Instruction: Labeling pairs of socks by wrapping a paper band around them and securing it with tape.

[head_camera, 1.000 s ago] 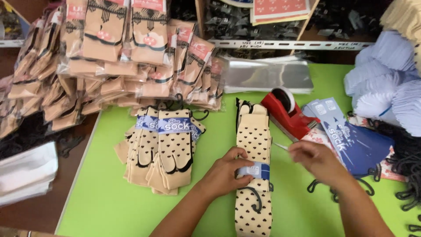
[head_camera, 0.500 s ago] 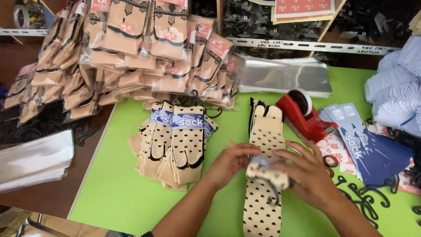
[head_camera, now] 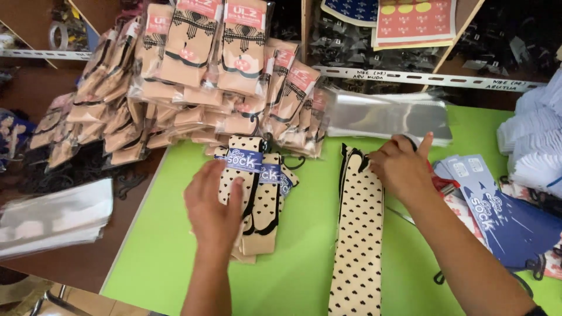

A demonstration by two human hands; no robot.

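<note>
My left hand [head_camera: 213,205] lies on a folded pair of cream socks with black heart dots and a blue paper band, thumb and fingers around it, on top of the pile of banded pairs [head_camera: 266,199]. My right hand [head_camera: 404,167] hovers with fingers spread just right of the top of a long stack of flat, unbanded dotted socks [head_camera: 358,234]. It holds nothing; its index finger points up toward a sheaf of clear plastic bags [head_camera: 386,114]. A red bit of the tape dispenser [head_camera: 439,182] shows under that hand.
All this lies on a green table [head_camera: 164,246]. A heap of bagged socks [head_camera: 193,88] fills the back left. Blue printed paper bands [head_camera: 497,210] and a white stack [head_camera: 535,152] lie at the right, more clear bags [head_camera: 52,216] at the left, shelves behind.
Both hands were wrapping a band around a folded pair over the long stack. Now my left hand has carried the banded pair left onto the pile, and my right hand has moved up and right.
</note>
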